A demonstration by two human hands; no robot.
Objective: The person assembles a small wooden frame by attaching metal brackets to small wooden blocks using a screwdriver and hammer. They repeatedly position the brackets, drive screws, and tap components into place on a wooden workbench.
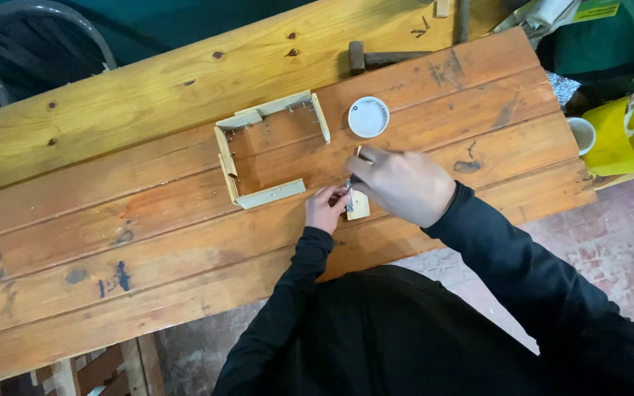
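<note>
My left hand (pixel 326 209) presses down on a small pale wooden block (pixel 359 205) lying on the wooden workbench (pixel 148 220). My right hand (pixel 403 183) is closed around a thin tool with a pale handle end (pixel 359 152), its tip down at the block beside a small metal piece (pixel 348 204). Just left of my hands lies an unfinished frame of light wooden strips (pixel 266 150), open on its right side, with small nails showing at the joints.
A round white lid (pixel 368 116) sits beyond my right hand. A hammer (pixel 379 56) lies at the bench's far edge. A white cup (pixel 582 134) and yellow bag (pixel 629 132) stand off the right end. A grey chair (pixel 31 44) is at the far left.
</note>
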